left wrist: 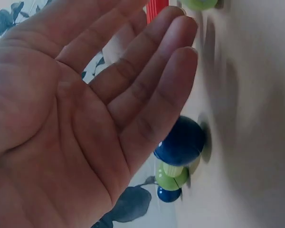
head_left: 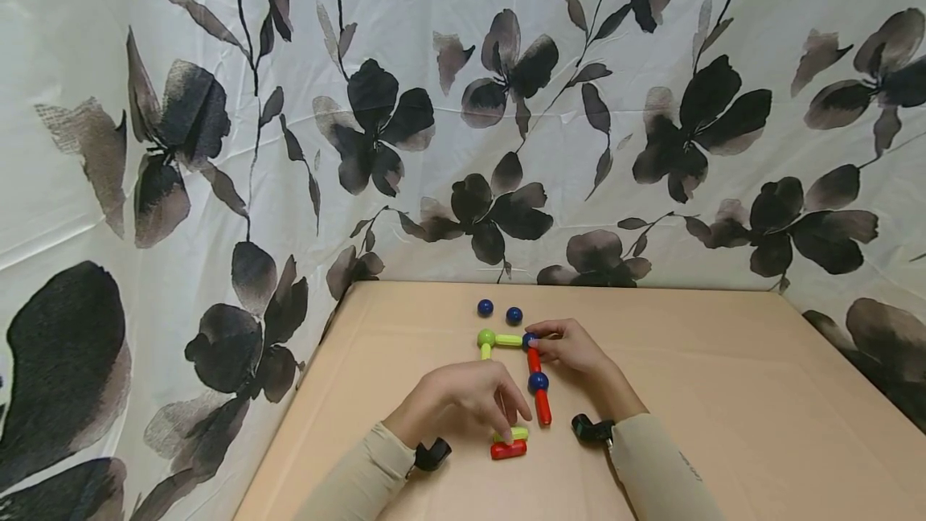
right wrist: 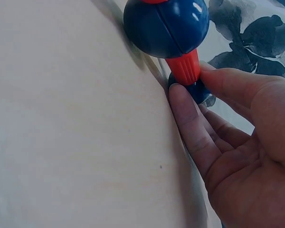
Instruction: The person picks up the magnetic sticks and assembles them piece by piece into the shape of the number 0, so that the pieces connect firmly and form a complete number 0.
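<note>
Cataloguing from afar, I list: right hand, fingertips pinching a glossy blue ball where a lime stick meets a ridged red stick; left hand, fingers loosely bent, over a lime rod beside a red rod, whether gripping I cannot tell; all at a flat tan tabletop.

On bench: ball-and-rod frame. From it: loose balls 12 o'clock, two rods 6, left hand 8, right hand 2, on corner ball. Cloth behind bench, 12.
</note>
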Demonstrator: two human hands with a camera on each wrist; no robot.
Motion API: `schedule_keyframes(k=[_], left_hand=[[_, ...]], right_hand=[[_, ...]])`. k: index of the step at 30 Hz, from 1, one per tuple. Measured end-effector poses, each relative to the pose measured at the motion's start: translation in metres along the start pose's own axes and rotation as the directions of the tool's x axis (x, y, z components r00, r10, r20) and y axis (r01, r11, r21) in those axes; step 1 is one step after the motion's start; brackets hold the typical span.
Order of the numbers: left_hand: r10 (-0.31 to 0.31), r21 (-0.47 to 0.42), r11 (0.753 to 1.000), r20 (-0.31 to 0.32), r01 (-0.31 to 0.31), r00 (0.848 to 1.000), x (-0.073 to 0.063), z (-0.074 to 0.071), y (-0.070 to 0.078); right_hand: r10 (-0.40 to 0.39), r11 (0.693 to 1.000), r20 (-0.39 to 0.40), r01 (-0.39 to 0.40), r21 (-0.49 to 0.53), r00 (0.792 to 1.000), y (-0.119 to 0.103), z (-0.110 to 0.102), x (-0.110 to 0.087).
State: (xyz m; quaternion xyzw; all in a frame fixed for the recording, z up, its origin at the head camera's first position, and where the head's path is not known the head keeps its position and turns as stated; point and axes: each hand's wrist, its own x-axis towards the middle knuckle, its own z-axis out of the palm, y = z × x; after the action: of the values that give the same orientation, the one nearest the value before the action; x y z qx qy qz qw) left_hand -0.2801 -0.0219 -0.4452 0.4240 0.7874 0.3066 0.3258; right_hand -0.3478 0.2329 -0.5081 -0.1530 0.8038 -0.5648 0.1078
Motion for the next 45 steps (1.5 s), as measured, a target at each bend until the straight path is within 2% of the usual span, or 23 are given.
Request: schedule_keyframes(k=[7,9,14,21,23,27,31,37,41,45], left_hand=[[-0.060,0.080,0.995,0.008,0.060,0.998,0.000,0.009,0.006],[-0.073,0.073,0.995,0.011,0.072,0.997,0.001,0.011,0.005],[-0.063,0.089,0.994,0.020,0.061,0.998,0.003,0.013,0.006],[-0.103,0.140,0.985,0.006,0.101,0.995,0.003,0.013,0.006],[-0.090,0.161,0.983,-0.003,0.090,0.996,0.002,0.012,0.005],[-0.047,0.101,0.994,-0.008,0.048,0.999,0.000,0.008,0.000],[-0.032,-0.045,0.998,0.004,0.032,0.999,-0.002,0.002,-0.004],[-0.050,-0.175,0.984,-0.071,0.037,0.996,-0.007,-0.005,-0.006],[-0.038,-0.228,0.974,-0.090,0.017,0.995,-0.010,-0.009,-0.007],[-0.017,-0.224,0.975,-0.085,-0.002,0.996,-0.014,-0.013,-0.009]], right_hand=[[0.007,1.000,-0.004,-0.007,0.010,1.000,0.000,0.002,-0.002],[0.013,1.000,-0.007,-0.013,0.010,1.000,0.000,0.002,-0.002],[0.012,1.000,-0.018,-0.012,0.008,1.000,0.001,0.004,-0.002],[0.010,1.000,-0.016,-0.010,0.011,1.000,-0.001,0.003,-0.002],[0.015,1.000,-0.014,-0.015,0.015,1.000,-0.002,0.003,-0.003],[0.014,1.000,-0.010,-0.014,0.025,1.000,-0.003,0.003,-0.003],[0.021,0.999,-0.007,-0.021,0.033,1.000,-0.003,0.004,-0.003],[0.016,0.999,-0.006,-0.016,0.031,1.000,-0.004,0.004,-0.003],[0.010,0.999,-0.009,-0.010,0.031,1.000,-0.004,0.004,-0.004],[0.009,1.000,-0.011,-0.009,0.022,1.000,-0.004,0.004,-0.004]])
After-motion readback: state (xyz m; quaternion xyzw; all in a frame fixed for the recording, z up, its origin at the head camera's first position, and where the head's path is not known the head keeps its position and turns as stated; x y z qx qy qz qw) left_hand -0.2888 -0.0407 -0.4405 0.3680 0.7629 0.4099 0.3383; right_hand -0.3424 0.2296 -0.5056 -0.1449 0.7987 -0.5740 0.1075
